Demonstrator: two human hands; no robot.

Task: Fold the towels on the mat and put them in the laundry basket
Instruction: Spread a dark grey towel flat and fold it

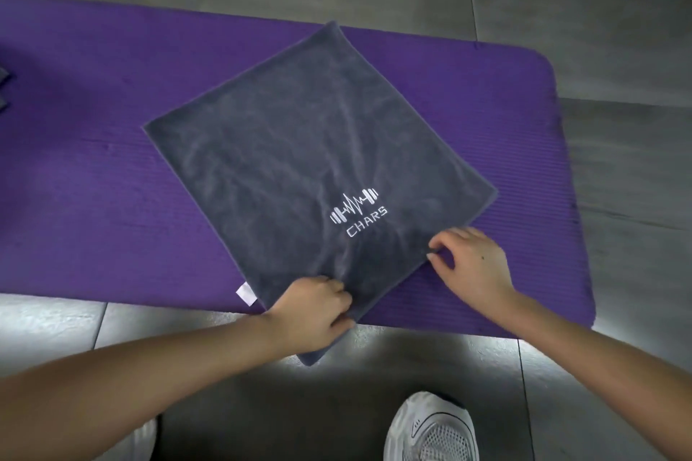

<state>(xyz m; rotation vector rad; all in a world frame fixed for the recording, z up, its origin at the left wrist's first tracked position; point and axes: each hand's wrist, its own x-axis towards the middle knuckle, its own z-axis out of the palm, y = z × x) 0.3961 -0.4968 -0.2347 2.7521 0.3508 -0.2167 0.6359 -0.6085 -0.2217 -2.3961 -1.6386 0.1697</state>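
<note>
With the towel [299, 146] flat and askew on the mat [75, 168], the left hand [316, 311] grips its near edge and the right hand [475, 266] pinches that edge further along, so a fold seems just starting: next, carry that edge evenly to the far side.

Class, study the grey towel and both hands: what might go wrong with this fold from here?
The grey towel lies skewed on the purple mat, so folded edges may not line up. Its near corner lies off the mat on the floor and may pick up dirt. The left hand and right hand grip near one corner, so the rest may sag.
</note>
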